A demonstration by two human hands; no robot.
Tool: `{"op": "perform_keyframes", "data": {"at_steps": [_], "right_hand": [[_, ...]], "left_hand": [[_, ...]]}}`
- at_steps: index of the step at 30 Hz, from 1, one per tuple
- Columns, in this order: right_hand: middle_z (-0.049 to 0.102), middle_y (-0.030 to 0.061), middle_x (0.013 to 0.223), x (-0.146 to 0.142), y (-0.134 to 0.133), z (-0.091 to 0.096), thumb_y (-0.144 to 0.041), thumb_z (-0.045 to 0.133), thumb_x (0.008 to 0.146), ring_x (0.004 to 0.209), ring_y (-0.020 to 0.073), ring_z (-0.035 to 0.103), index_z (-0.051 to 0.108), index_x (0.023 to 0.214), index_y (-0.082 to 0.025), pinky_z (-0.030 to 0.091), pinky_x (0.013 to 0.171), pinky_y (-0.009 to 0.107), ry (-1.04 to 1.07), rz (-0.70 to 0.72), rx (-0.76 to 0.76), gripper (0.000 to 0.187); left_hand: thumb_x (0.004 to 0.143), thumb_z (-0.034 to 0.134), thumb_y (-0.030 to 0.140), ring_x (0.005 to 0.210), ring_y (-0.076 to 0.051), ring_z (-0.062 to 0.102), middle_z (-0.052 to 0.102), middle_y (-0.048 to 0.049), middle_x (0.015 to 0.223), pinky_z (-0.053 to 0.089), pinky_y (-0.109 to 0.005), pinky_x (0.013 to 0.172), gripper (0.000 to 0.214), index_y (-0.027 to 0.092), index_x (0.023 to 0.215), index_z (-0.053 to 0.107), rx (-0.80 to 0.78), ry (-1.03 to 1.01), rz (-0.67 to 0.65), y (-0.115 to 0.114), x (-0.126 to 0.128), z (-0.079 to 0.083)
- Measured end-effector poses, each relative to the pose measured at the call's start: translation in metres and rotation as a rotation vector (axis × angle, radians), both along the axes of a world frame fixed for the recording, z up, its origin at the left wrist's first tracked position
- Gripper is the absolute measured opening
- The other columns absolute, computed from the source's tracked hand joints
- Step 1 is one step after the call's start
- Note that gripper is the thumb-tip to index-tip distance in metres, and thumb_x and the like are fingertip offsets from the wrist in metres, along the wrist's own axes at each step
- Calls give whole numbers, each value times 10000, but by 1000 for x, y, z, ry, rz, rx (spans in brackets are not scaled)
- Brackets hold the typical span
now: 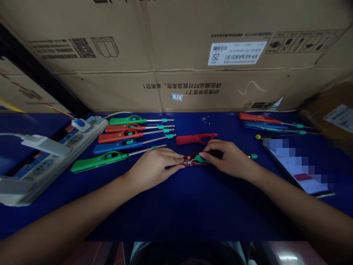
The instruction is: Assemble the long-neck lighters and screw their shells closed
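An opened red lighter body (193,161) with green inner parts and thin wires lies on the blue table (182,206). My left hand (156,165) pinches its left end, fingers pressed together. My right hand (227,156) covers its right part, fingers curled down on it. A green tip (253,156) pokes out to the right of my right hand. A separate red handle shell (196,138) lies just behind both hands.
Several assembled long lighters, green, red and blue (129,138), lie in a row at the left. Two more lighters (264,121) and a screwdriver (260,136) are at the right. A white power strip (52,154) sits far left. A phone (298,165) lies at the right. Cardboard boxes (176,55) wall the back.
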State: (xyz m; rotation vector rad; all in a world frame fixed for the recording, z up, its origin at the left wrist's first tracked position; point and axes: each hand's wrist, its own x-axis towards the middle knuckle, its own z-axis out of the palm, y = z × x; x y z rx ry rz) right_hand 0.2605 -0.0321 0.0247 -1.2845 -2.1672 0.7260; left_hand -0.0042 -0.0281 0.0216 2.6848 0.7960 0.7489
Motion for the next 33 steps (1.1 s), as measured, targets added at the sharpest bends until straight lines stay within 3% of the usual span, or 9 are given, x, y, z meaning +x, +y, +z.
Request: {"op": "perform_keyframes", "data": {"at_steps": [6, 18, 21, 26, 29, 33], "right_hand": [[687, 24, 853, 5, 2, 6, -330, 674, 889, 764, 154, 633, 748, 841, -220, 467, 723, 298, -17, 49, -79, 141], [707, 15, 825, -1, -1, 0, -299, 692, 867, 742, 161, 648, 722, 800, -228, 484, 690, 294, 0, -25, -121, 102], [701, 20, 814, 2, 1, 3, -360, 680, 888, 728, 159, 634, 721, 802, -222, 474, 681, 294, 1, -24, -60, 168], [702, 47, 859, 21, 12, 12, -346, 584, 949, 770, 188, 634, 711, 878, -216, 492, 730, 333, -41, -174, 173, 195], [691, 88, 986, 35, 22, 9, -265, 590, 926, 949, 246, 647, 713, 982, -217, 504, 905, 420, -136, -131, 315, 144], [625, 120, 1114, 41, 29, -3, -212, 613, 904, 1064, 268, 618, 715, 1065, -210, 487, 1000, 471, -222, -52, 317, 190]], "left_hand": [[941, 682, 237, 994, -202, 755, 794, -29, 1067, 613, -349, 914, 182, 211, 1094, 777, 11, -28, -16, 1, 0, -1], [905, 728, 219, 951, -194, 768, 800, -20, 1036, 624, -344, 885, 161, 236, 1054, 789, -82, -137, 0, 2, 3, -2], [897, 736, 228, 933, -188, 767, 799, -31, 1038, 629, -328, 871, 153, 213, 1040, 790, -91, -133, 26, 2, 3, -1], [893, 740, 262, 923, -178, 760, 789, -42, 1047, 627, -305, 859, 178, 196, 1053, 782, -95, -120, 61, 1, 1, -1], [895, 735, 302, 927, -182, 752, 782, -47, 1043, 620, -309, 868, 218, 190, 1080, 767, -88, -126, 88, 3, -1, 2], [886, 744, 332, 928, -185, 730, 781, -32, 1015, 605, -324, 877, 198, 210, 1040, 770, -29, -102, 89, 5, -4, 7]]}}
